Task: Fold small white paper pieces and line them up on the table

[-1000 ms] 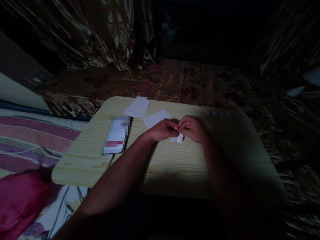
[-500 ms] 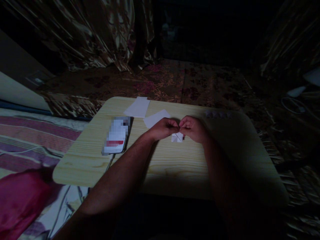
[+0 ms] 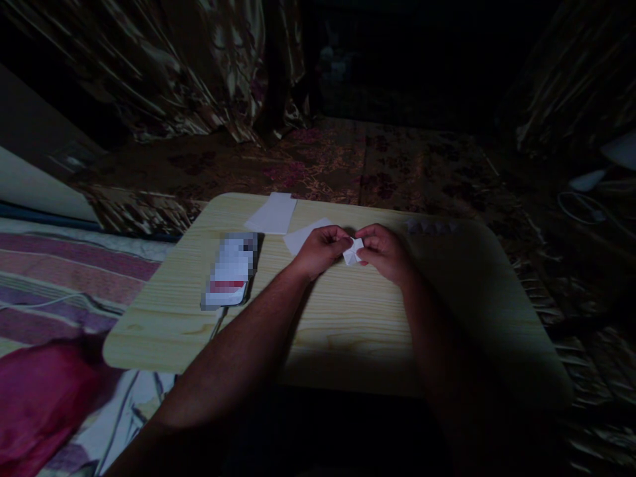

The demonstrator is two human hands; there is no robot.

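Bedding [image 3: 59, 265] in pink and purple stripes lay at nine o'clock, beyond the pale wooden table [image 3: 348, 331]. Nearer ten, on the tabletop, was a phone [image 3: 228, 265], its screen blurred out, with a cable [image 3: 217, 322] trailing off the near end. At eleven lay some flat white sheets [image 3: 275, 213], and just short of twelve another white sheet [image 3: 299, 240], partly behind the left hand [image 3: 318, 255].

That hand had thumb and fingers closed on one side of a small folded paper [image 3: 354, 252], a little above the table's middle, towards twelve. The right hand [image 3: 385, 253] pinched the opposite side, its fingers curled. Whether the paper touched the wood, I couldn't tell. To me it looked like a folding step, part-way through, with creases across the white face. Any next move called for both fingertips to keep the edges lined up and press lightly, so nothing slipped or tore. Over at one o'clock, dim in shadow, a row of small folded pieces [image 3: 431, 227] stood near the far edge.
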